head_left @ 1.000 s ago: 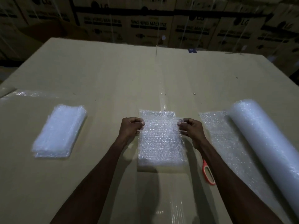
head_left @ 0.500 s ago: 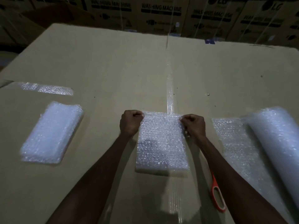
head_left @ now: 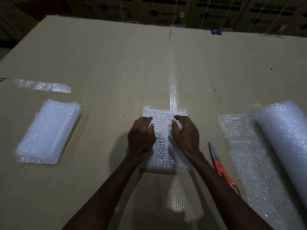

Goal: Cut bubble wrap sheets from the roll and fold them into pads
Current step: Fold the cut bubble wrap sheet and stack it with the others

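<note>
Bare cardboard top [head_left: 116,63] lay open beyond and left of centre. The pad stack [head_left: 48,131] blocked the far left; scissors [head_left: 221,166] and roll [head_left: 285,140], seemingly touching its loose sheet [head_left: 245,146], crowded the right.

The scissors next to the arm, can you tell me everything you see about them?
The scissors lie flat on the cardboard table, closed, with dark blades pointing away from the person and orange handles pointing toward them. The handle loop is partly hidden behind the right forearm. They sit between the folded bubble wrap pad and the sheet unrolled from the roll. No hand touches them.
</note>
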